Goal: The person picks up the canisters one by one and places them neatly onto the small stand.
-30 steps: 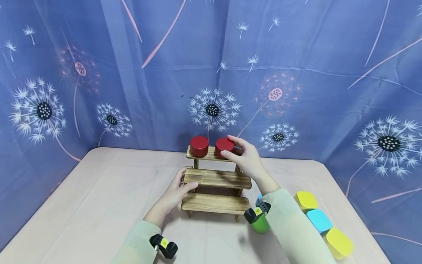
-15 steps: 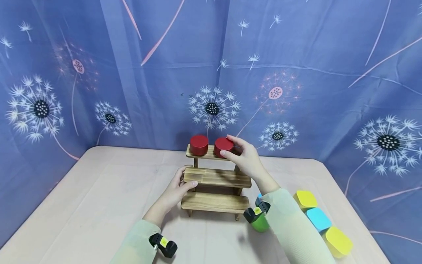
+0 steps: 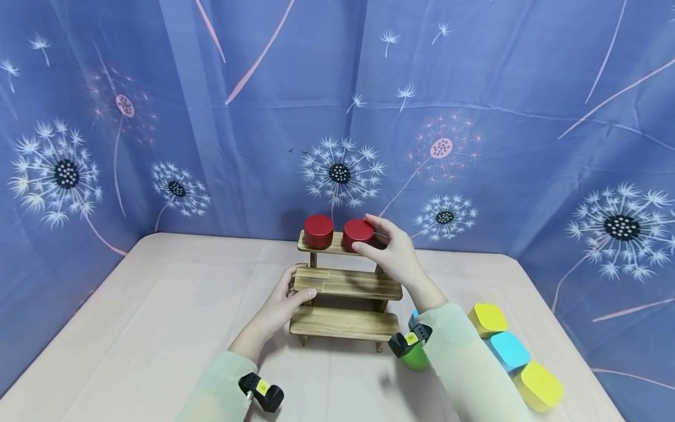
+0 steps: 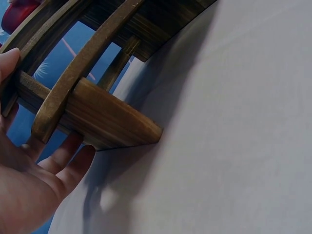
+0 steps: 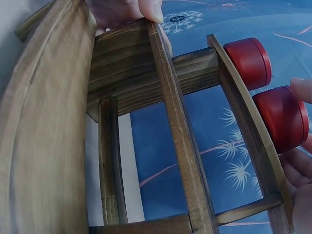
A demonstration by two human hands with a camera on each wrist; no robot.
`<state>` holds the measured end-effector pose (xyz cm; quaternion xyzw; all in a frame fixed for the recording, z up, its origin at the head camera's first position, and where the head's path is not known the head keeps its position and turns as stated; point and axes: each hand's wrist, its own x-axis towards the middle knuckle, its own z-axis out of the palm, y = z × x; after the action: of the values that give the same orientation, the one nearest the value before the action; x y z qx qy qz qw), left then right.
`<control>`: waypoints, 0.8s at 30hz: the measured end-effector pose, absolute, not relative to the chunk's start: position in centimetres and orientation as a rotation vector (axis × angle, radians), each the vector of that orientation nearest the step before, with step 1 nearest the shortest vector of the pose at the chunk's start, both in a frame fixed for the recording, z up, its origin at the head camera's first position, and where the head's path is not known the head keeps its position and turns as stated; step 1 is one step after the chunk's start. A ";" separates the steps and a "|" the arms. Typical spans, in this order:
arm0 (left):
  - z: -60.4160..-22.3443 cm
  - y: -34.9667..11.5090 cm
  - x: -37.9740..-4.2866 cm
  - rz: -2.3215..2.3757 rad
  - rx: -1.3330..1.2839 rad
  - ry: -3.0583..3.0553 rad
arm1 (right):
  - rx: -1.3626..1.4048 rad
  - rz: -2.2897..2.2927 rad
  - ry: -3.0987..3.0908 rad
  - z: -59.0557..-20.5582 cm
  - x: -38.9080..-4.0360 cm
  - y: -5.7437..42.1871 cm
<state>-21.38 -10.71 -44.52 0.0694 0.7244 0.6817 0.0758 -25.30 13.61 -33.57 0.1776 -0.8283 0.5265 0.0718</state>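
Observation:
A three-tier wooden display stand (image 3: 350, 284) stands on the table. My left hand (image 3: 276, 308) grips the left end of its middle shelf, thumb on the front edge, other fingers behind, also seen in the left wrist view. Two round red tins sit side by side on the top shelf. My right hand (image 3: 396, 258) holds the right red tin (image 3: 356, 234) between thumb and fingers at its right side. The left red tin (image 3: 319, 232) stands untouched. In the right wrist view, fingertips (image 5: 303, 90) are at the right tin's edge, and both tins rest against the top shelf board.
A yellow block-shaped piece (image 3: 488, 319), a blue one (image 3: 509, 351) and another yellow one (image 3: 539, 385) lie in a row at the right. A green object (image 3: 416, 357) and a bit of blue show partly under my right wrist. A blue dandelion-print curtain (image 3: 253, 146) hangs behind.
The right forefinger has shifted very slightly at the right tin's edge. The left hand, the stand and both tins keep their places; the head view has tilted a little.

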 end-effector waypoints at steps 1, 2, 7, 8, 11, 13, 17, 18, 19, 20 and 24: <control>-44.5 -10.7 -21.3 2.045 0.208 2.173 | 0.535 1.591 -2.480 -33.6 -25.2 13.7; -44.5 -10.6 -21.3 2.047 0.209 2.177 | 0.533 1.599 -2.472 -33.6 -25.2 13.8; -44.7 -10.0 -21.4 2.068 0.221 2.181 | 0.536 1.641 -2.426 -33.9 -24.7 14.5; -44.8 -10.0 -21.4 2.072 0.225 2.180 | 0.537 1.643 -2.421 -33.9 -24.6 14.6; -45.0 -9.9 -21.5 2.083 0.225 2.174 | 0.552 1.636 -2.406 -34.1 -24.2 14.9; -45.0 -9.9 -21.4 2.089 0.224 2.175 | 0.558 1.625 -2.401 -34.3 -23.9 15.2; -45.1 -10.0 -21.3 2.095 0.213 2.191 | 0.557 1.616 -2.382 -34.6 -23.4 15.8; -45.1 -10.0 -21.3 2.090 0.214 2.203 | 0.554 1.609 -2.377 -34.7 -23.3 16.0; -45.1 -10.0 -21.3 2.085 0.217 2.213 | 0.563 1.608 -2.361 -34.8 -23.1 16.1; -45.0 -10.1 -21.3 2.083 0.214 2.220 | 0.566 1.608 -2.347 -34.8 -23.0 16.3; -44.9 -10.1 -21.3 2.077 0.223 2.242 | 0.601 1.583 -2.291 -34.9 -22.5 16.9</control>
<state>-21.25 -10.09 -44.85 0.0727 0.7310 0.6774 0.0386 -22.49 16.92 -34.94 0.2087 -0.7956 0.5497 0.1460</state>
